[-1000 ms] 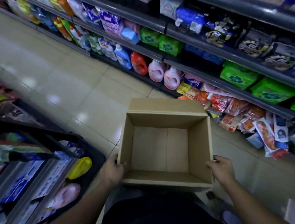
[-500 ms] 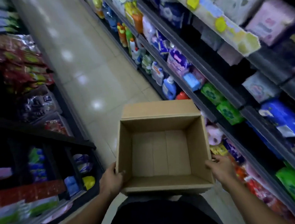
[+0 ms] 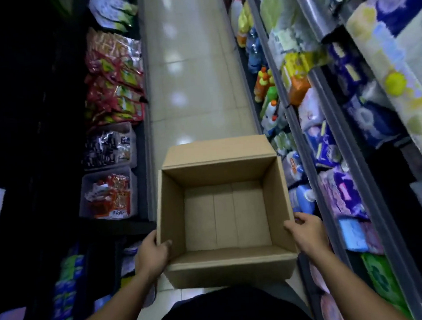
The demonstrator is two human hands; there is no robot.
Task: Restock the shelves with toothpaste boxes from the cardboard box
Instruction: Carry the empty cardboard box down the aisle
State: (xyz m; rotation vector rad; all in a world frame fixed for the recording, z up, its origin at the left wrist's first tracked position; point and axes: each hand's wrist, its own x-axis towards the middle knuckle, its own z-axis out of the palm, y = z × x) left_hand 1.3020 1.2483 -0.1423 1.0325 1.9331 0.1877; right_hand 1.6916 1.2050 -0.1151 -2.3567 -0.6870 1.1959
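The cardboard box [image 3: 171,213] was held level in front of the person's body. The left hand [image 3: 152,253] clamped its left wall near the near corner, thumb hooked over the rim. The right hand [image 3: 309,233] gripped the right wall the same way, fingers curled round the outside. The box was plain brown with no print showing, and its open top showed the bare bottom panels. Its far flap [image 3: 219,149] was folded outward.

Left of the box, a clear bin [image 3: 85,195] held red packets [image 3: 114,195] with white lettering too blurred to read. Beyond it stood a second bin [image 3: 130,141] of dark packets. Right of the box, grey shelf edges [image 3: 301,137] ran away from it. They were crowded with blue and purple packs [image 3: 322,146] and orange-capped bottles [image 3: 263,80], and no brand on them was legible.

Ahead of the box, the pale tiled floor [image 3: 190,73] formed a narrow open lane between the two shelf runs. The box's right wall sat just beside the nearest shelf edge, and its left wall lay near the left shelving.
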